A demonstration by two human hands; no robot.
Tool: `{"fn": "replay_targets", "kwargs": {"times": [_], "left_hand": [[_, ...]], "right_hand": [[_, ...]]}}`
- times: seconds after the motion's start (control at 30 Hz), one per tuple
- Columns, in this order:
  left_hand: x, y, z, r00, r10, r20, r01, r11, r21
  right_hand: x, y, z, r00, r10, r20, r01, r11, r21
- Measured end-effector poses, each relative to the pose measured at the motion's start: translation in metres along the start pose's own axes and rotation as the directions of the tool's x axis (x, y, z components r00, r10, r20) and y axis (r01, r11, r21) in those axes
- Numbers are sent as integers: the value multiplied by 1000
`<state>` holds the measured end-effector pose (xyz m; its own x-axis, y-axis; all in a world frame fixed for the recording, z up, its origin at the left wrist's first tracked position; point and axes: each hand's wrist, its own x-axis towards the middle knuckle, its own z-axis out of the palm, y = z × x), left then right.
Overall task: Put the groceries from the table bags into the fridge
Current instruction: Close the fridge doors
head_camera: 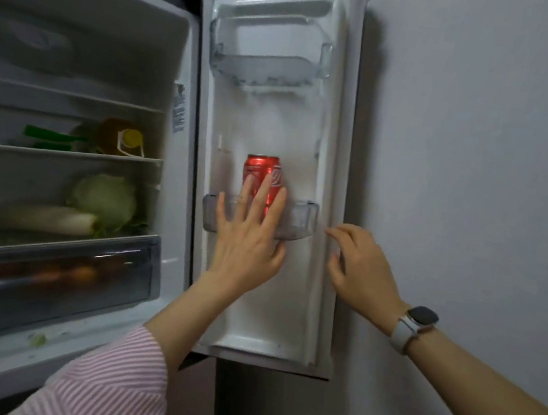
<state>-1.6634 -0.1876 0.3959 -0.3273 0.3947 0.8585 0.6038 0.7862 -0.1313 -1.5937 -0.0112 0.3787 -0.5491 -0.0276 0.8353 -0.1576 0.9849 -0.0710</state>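
A red soda can (pixel 261 180) stands upright in the lower door shelf (pixel 301 222) of the open fridge door (pixel 275 131); the left hand (pixel 245 235) lies spread in front of that shelf, fingers straight and fanned wide, the fingertips overlapping the can's lower half, though whether they touch it cannot be told; the right hand (pixel 360 264) hovers just right of the shelf, at the door's outer edge, fingers loosely bent and holding nothing; a watch (pixel 415 323) with a pale strap sits on that wrist; both forearms come out of pink-striped sleeves (pixel 106 383). Above the shelf, the upper door bin (pixel 265 68) holds nothing visible. Left of the shelf, inside the fridge, a cabbage (pixel 104 200) and a long white radish (pixel 47 217) rest on a glass shelf; above them lie a yellow-capped bottle (pixel 119 136) and something green, blurred; below them the crisper drawer (pixel 50 276) shows orange shapes, too blurred to name. Right of the shelf stands a plain grey wall (pixel 482 129).
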Motion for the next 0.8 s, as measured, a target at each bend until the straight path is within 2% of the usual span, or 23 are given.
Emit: {"fn": "replay_targets", "kwargs": {"times": [0.17,0.33,0.4,0.53,0.63,0.7,0.8], "left_hand": [[10,5,1,997,13,-78,-16,999,-39],[4,-10,-13,995,-48,-88,34,988,-152],[-5,-24,-18,992,-69,-107,48,982,-184],[-30,-64,-32,979,-126,-160,75,953,-292],[-47,-94,-46,969,-208,-133,139,904,-405],[-58,-112,-55,958,-264,-109,188,872,-452],[-75,-135,-67,940,-325,-104,264,886,-382]], "right_hand": [[14,28,-1,996,92,4,-91,992,-91],[14,16,11,948,310,68,-316,943,104],[8,5,16,931,351,104,-365,910,197],[-4,-27,26,963,265,54,-267,898,350],[-12,-62,34,978,196,-77,-148,901,408],[-16,-86,41,973,142,-180,-63,921,385],[-18,-117,53,953,59,-297,60,925,375]]}}
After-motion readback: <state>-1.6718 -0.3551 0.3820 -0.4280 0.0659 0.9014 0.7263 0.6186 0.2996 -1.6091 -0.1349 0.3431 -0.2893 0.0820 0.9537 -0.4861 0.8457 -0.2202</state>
